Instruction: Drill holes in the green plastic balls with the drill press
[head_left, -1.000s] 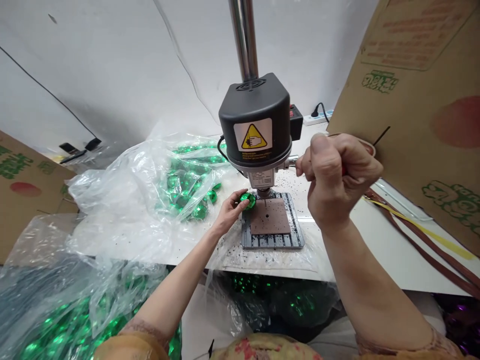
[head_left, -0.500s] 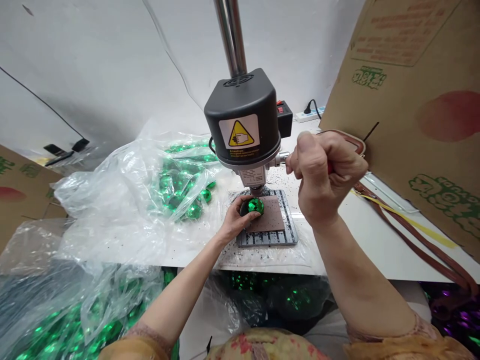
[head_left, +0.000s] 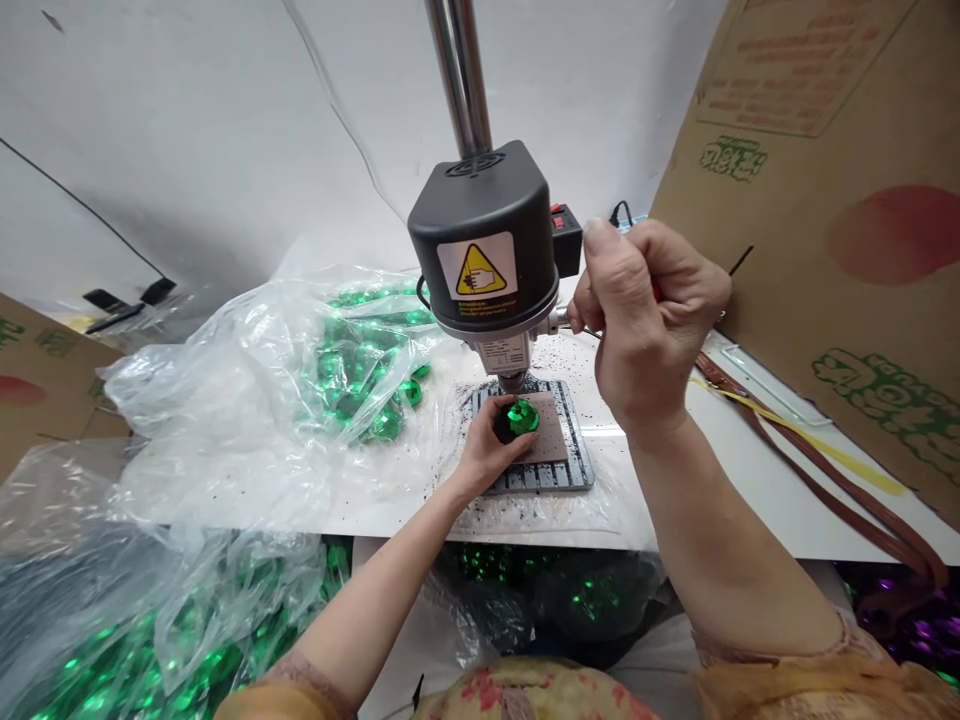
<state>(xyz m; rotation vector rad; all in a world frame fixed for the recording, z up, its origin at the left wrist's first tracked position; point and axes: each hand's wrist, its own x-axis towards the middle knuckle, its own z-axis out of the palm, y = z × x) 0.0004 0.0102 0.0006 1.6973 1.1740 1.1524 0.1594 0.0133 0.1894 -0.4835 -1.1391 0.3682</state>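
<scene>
My left hand [head_left: 491,440] grips a shiny green faceted ball [head_left: 523,416] between thumb and fingers, just below the chuck [head_left: 512,381] of a bench drill press [head_left: 480,235]. Under the ball lies a brownish board [head_left: 551,440] on the grooved metal base [head_left: 577,462]. Raised to the right of the drill head, my right hand [head_left: 649,310] is closed around the feed lever; a bit of red grip shows between the fingers, and the metal rod [head_left: 556,319] runs into the head. Whether the drill bit touches the ball cannot be seen.
More green balls [head_left: 364,375] lie in clear plastic [head_left: 225,390] on the left of the white table [head_left: 360,505]. Bags of green balls [head_left: 180,640] sit below its edge. A cardboard box [head_left: 832,290] and brown strap [head_left: 810,450] occupy the right. Dark shavings surround the base.
My left hand and the green ball have shifted slightly right. My right hand has risen a little with the lever, its knuckles turned upward.
</scene>
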